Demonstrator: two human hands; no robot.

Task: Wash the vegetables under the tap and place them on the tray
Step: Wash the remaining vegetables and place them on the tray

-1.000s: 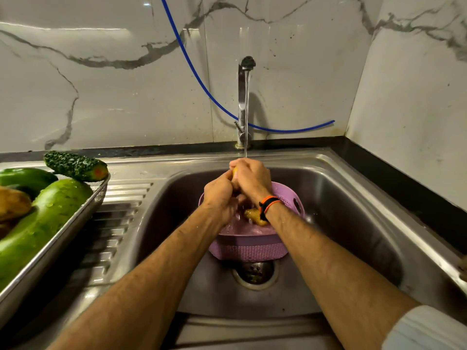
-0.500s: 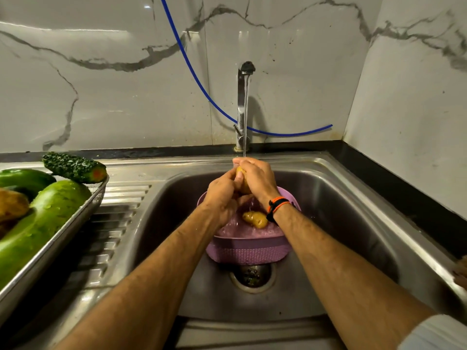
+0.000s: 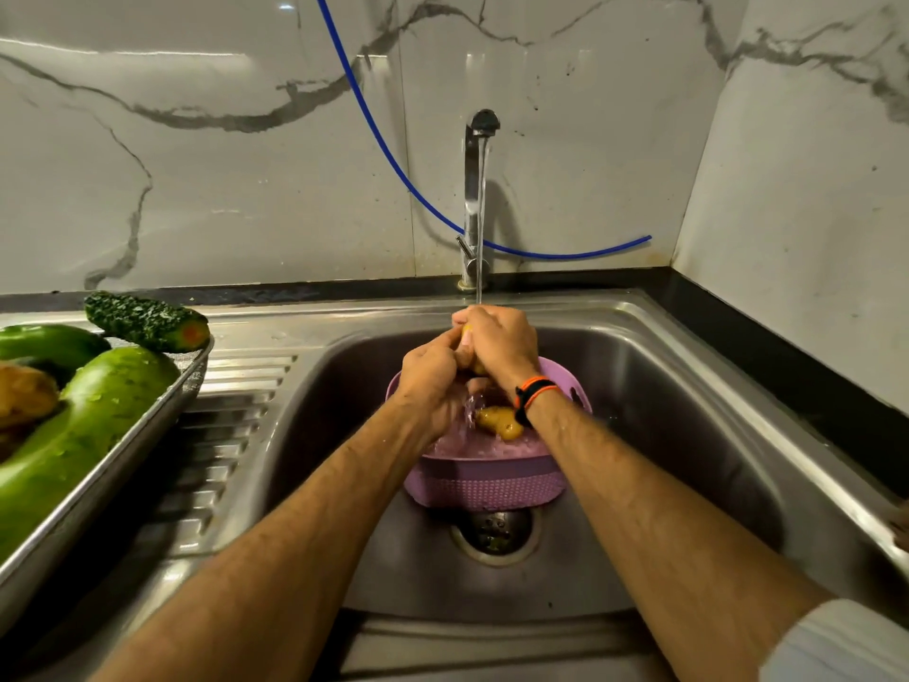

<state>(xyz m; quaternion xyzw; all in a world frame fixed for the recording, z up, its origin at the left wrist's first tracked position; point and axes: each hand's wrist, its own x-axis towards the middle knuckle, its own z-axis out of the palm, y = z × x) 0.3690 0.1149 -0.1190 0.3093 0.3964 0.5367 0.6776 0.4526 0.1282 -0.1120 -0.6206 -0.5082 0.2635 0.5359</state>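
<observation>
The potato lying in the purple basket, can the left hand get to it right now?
Probably not at once: the left hand and right hand both grip another vegetable above the potato. Otherwise the purple basket is open-topped.

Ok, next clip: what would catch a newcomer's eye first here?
The two hands, left hand and right hand, clasped together around a small yellowish vegetable under the running tap, right above the purple basket in the sink. Another yellowish vegetable lies in the basket. At the left, big green gourds fill the steel tray.
</observation>
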